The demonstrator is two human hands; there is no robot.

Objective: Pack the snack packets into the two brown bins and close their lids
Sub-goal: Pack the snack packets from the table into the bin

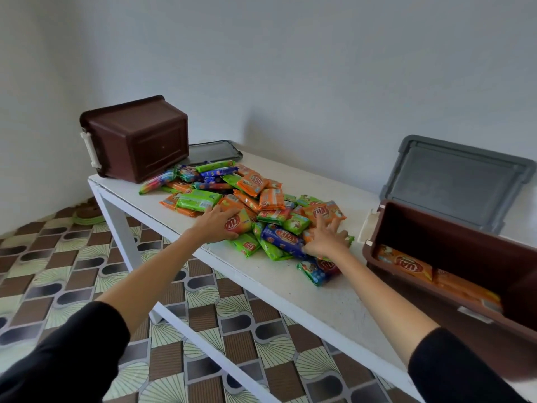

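Note:
A pile of orange, green and blue snack packets (250, 199) lies in the middle of the white table (305, 289). My left hand (216, 222) is closed around an orange packet (239, 223) at the pile's near edge. Over packets at the pile's right side, my right hand (325, 238) rests with fingers spread; whether it grips one I cannot tell. One brown bin (465, 257) stands open at the right with orange packets (406, 264) inside. The other brown bin (136, 138) lies tipped on its side at the far left corner.
A grey lid (459, 181) leans against the wall behind the right bin. A second grey lid (215, 151) lies flat behind the left bin. The table sits in a corner of white walls. Patterned floor tiles (87, 257) show at the left.

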